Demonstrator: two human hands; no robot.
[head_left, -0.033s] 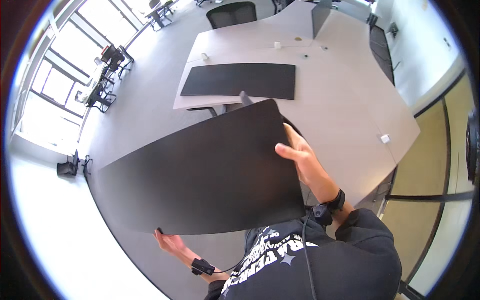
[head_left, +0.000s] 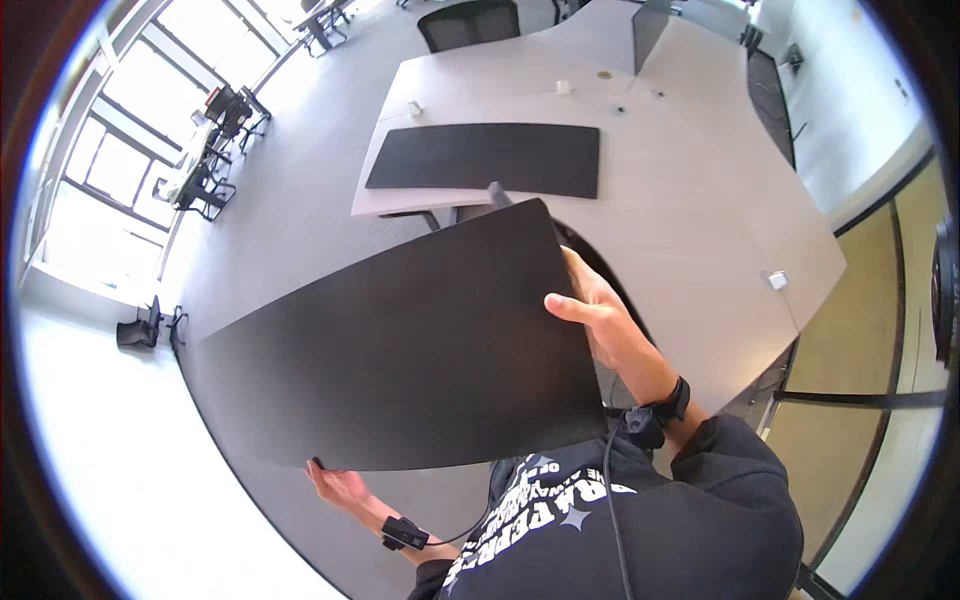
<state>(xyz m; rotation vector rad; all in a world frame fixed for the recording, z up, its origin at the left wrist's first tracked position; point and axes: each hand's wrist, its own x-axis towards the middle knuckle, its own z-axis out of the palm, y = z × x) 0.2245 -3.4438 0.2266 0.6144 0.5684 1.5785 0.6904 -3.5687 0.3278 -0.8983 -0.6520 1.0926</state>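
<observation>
A large black desk mat (head_left: 410,350) spans the space before my body, held up off the desk and tilted. My right hand (head_left: 605,320) grips its right edge, thumb on the upper face and the other fingers behind it. My left hand (head_left: 345,487) holds the near lower edge toward the left corner; most of its fingers are hidden under the mat. A second black desk mat (head_left: 490,158) lies flat on the pale desk (head_left: 700,200) beyond. Both wrists carry small black strapped devices with cables.
Behind the held mat, a dark curved chair edge (head_left: 612,275) shows beside the desk. Another black chair (head_left: 468,27) stands at the far side. A grey divider (head_left: 649,38) and small white desk fittings (head_left: 778,281) are on the desktop. A white wall runs along the left.
The desk has shifted slightly right in view, and the mat's right edge slightly left against it. More of the dark chair edge shows behind my right hand. Both hands keep their grip.
</observation>
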